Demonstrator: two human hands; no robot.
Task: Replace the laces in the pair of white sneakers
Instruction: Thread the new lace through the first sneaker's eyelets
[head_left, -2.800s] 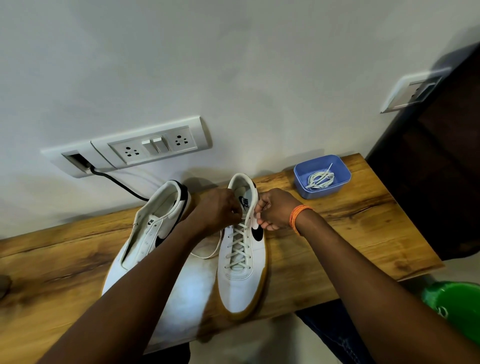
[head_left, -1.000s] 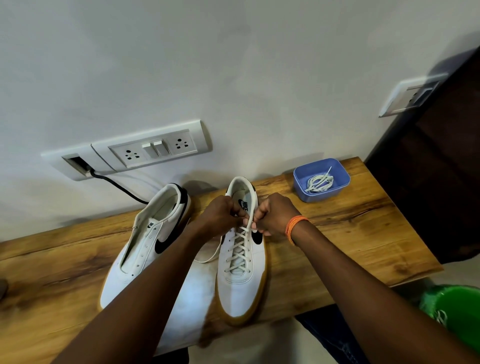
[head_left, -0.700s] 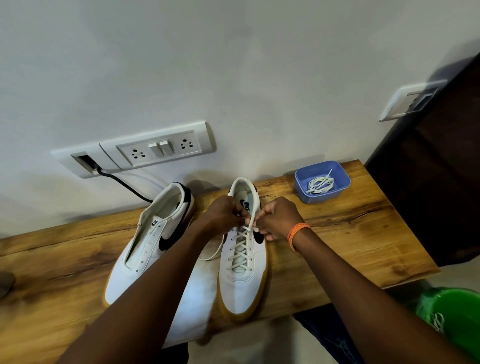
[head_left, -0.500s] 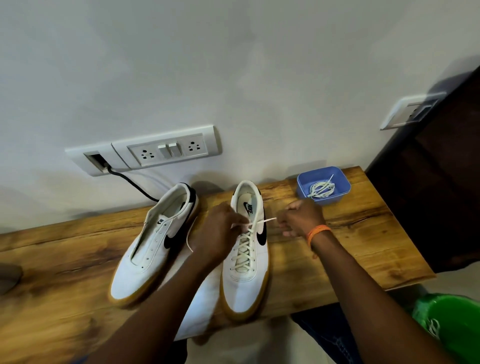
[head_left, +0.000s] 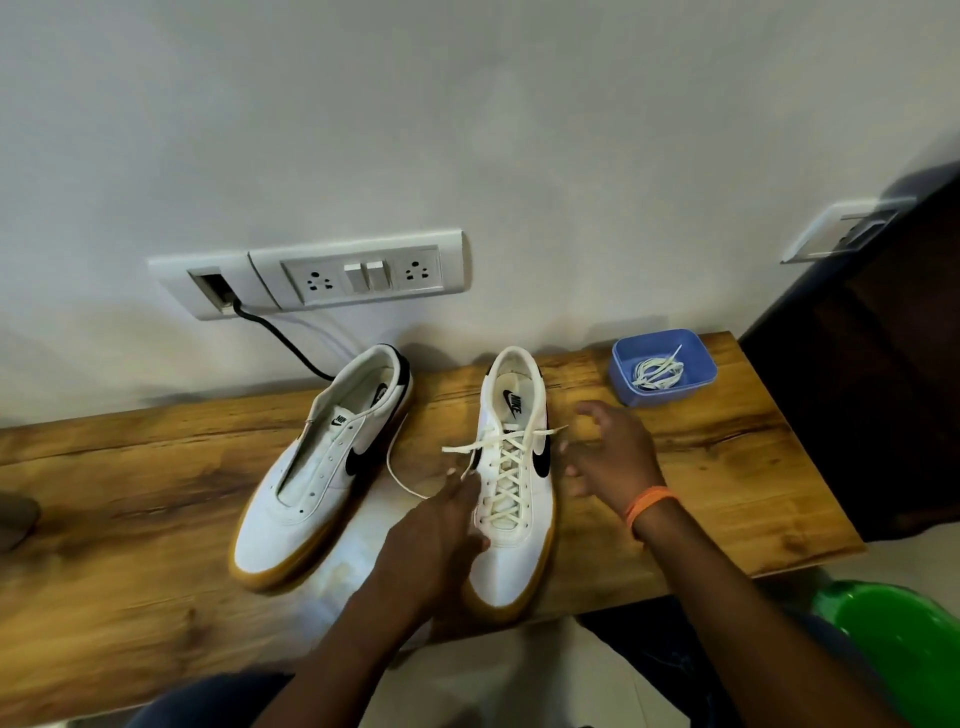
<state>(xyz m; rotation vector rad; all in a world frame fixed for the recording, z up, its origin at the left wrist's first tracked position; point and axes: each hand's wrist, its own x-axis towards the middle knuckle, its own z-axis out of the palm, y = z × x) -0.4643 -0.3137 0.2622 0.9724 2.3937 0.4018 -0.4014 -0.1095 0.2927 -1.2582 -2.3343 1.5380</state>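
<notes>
We see the left hand (head_left: 441, 525) reaching forward beside the laced white leather sneaker with a gum sole (head_left: 511, 483) on the wooden shelf (head_left: 727, 467), its fingertips pinching the cream lace (head_left: 498, 441). The right hand (head_left: 610, 454) hovers on the sneaker's other side, fingers loosely curled, holding nothing. The unlaced matching white sneaker (head_left: 322, 467) lies to the left

You are viewing smooth white leather-look sneakers (head_left: 511, 483) with gum rubber soles, flat woven laces (head_left: 506, 457), a grained glossy wooden shelf (head_left: 727, 467) and, upper right, a blue plastic tub (head_left: 623, 387).
</notes>
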